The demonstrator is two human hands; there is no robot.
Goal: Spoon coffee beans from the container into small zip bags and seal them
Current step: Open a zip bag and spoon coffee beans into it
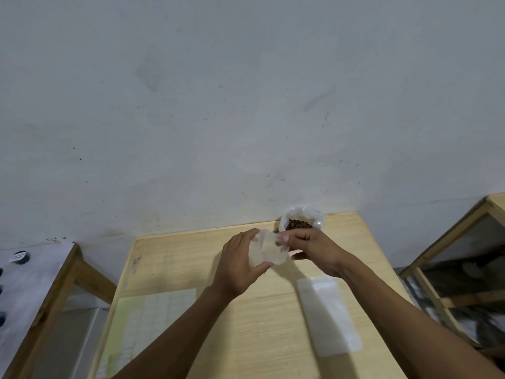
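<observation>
Coffee beans [298,224] are seen only in the container [317,218] at twelve o'clock. One small bag [269,250], apparently empty, is pinched between left hand [238,266] and right hand [314,251]; filling and sealing are judged outstanding. Spare bags [329,315] lie at four o'clock.

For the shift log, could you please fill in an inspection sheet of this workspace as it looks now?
Surface: pale wooden table, set against a grey wall.
Job's things: small clear zip bag held above the table, looks empty; container of coffee beans at the far edge; stack of spare bags lying flat on the right.
Clutter: printed sheet on the near left of the table.
Hands: left hand and right hand both pinch the bag.
Cables: nothing seen.
Surroundings: side table with a dark round object on the left; wooden frame on the right.
</observation>
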